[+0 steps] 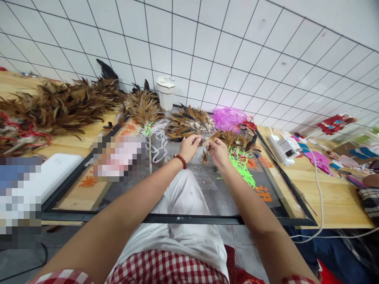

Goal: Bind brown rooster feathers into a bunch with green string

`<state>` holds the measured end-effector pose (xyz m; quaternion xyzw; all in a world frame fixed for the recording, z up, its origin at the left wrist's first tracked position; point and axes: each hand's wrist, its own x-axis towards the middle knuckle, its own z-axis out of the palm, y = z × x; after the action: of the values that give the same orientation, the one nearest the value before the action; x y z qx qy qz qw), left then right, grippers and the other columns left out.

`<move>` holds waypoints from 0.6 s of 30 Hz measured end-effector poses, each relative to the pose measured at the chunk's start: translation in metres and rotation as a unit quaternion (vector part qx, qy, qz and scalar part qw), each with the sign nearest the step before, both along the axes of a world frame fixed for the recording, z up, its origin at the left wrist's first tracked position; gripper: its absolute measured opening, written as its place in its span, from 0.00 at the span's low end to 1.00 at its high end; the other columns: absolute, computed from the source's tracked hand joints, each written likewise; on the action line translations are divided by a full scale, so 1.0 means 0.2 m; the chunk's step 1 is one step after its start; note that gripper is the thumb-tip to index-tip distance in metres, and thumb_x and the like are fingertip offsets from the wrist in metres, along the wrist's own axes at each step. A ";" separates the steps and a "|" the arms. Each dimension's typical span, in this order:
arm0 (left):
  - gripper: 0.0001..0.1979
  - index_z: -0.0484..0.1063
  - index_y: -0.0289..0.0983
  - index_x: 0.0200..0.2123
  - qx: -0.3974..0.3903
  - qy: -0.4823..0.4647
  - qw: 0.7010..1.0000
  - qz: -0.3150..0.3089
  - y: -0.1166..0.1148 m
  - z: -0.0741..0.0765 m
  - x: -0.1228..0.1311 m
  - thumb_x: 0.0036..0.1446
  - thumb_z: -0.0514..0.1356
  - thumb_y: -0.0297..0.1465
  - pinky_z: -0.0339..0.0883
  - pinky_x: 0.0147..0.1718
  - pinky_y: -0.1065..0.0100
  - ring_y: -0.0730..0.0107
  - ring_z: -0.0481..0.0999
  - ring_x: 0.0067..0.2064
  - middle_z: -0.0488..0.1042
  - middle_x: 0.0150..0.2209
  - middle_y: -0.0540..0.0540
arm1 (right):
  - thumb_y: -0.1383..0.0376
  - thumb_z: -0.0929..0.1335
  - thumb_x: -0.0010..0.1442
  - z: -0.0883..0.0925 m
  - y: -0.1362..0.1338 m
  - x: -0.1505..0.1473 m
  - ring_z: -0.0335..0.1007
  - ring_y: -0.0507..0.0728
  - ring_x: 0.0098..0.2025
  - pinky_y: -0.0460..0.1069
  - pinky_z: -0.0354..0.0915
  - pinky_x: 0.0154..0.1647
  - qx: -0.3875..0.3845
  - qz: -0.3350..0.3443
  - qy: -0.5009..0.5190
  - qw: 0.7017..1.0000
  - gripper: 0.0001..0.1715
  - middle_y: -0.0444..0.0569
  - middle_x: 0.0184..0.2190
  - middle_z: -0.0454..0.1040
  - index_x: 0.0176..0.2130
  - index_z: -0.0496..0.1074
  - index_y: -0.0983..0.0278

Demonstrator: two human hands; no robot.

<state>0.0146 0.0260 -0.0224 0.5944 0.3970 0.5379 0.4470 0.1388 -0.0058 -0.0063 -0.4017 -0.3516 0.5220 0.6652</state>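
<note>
Over the glass-topped frame, my left hand [190,150] pinches thumb and fingers together; whatever lies in that pinch is too small to make out. Close by on its right, my right hand [219,153] is closed at the fingertips on a small brown feather [212,137]. A pile of brown feathers [188,122] lies just beyond both hands. More brown feathers [241,141] spread beside my right hand, next to a bundle of bright green cord [243,169]. White cord [160,138] lies left of my left hand, near a feather duster [145,106] with a stick handle.
A white lidded cup [166,92] stands by the tiled wall. A purple plastic bag [227,118] lies behind the feathers. Long feather bundles [59,104] cover the left table. On the right are a white power strip [283,149], its cable and scraps; another person's arm shows at the edge.
</note>
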 end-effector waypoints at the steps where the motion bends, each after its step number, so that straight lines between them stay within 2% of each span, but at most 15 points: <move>1: 0.07 0.74 0.35 0.33 0.001 0.000 1.000 -0.012 0.00 0.00 0.00 0.54 0.56 0.29 0.68 0.33 0.70 0.74 0.72 0.29 0.75 0.29 0.48 | 0.65 0.74 0.40 -0.01 0.00 0.00 0.61 0.46 0.24 0.43 0.60 0.27 0.000 -0.001 0.001 1.000 0.13 0.40 0.22 0.67 0.25 0.66 0.63; 7: 0.07 0.74 0.35 0.34 -0.030 -0.015 0.998 -0.056 -0.02 0.01 0.01 0.51 0.58 0.27 0.66 0.29 0.72 0.75 0.71 0.26 0.74 0.27 0.49 | 0.63 0.73 0.40 -0.04 0.01 0.00 0.59 0.47 0.23 0.43 0.59 0.25 -0.007 -0.008 -0.014 1.000 0.13 0.39 0.20 0.65 0.24 0.65 0.63; 10: 0.05 0.74 0.35 0.30 -0.046 -0.012 0.997 -0.067 -0.02 0.01 0.02 0.48 0.59 0.26 0.65 0.28 0.71 0.75 0.70 0.25 0.73 0.25 0.49 | 0.62 0.73 0.40 -0.05 0.02 0.00 0.57 0.46 0.22 0.43 0.57 0.24 -0.006 -0.006 -0.019 1.000 0.14 0.39 0.20 0.64 0.25 0.65 0.63; 13: 0.04 0.72 0.35 0.26 -0.030 -0.001 1.000 -0.009 0.00 0.00 0.01 0.49 0.58 0.27 0.63 0.27 0.72 0.75 0.68 0.24 0.70 0.22 0.50 | 0.61 0.72 0.41 -0.06 0.03 0.00 0.52 0.46 0.20 0.43 0.53 0.22 -0.015 -0.018 -0.053 0.998 0.14 0.38 0.20 0.62 0.29 0.66 0.62; 15: 0.06 0.72 0.36 0.27 -0.021 -0.008 0.999 0.029 0.01 -0.01 0.00 0.52 0.56 0.27 0.63 0.27 0.72 0.75 0.67 0.24 0.70 0.22 0.51 | 0.60 0.70 0.43 -0.07 0.03 0.01 0.52 0.47 0.22 0.43 0.53 0.22 -0.008 -0.057 -0.112 0.992 0.15 0.39 0.23 0.63 0.33 0.68 0.61; 18: 0.08 0.73 0.37 0.29 0.011 0.024 0.998 0.059 0.02 -0.02 -0.02 0.53 0.54 0.26 0.65 0.31 0.70 0.72 0.69 0.27 0.71 0.24 0.50 | 0.59 0.69 0.48 -0.07 0.03 0.04 0.59 0.49 0.27 0.45 0.60 0.29 0.053 -0.144 -0.268 0.951 0.19 0.43 0.33 0.67 0.42 0.69 0.60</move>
<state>0.0109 0.0306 -0.0258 0.5874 0.4358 0.5537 0.3981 0.1464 -0.0008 -0.0200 -0.5372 -0.4823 0.2749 0.6350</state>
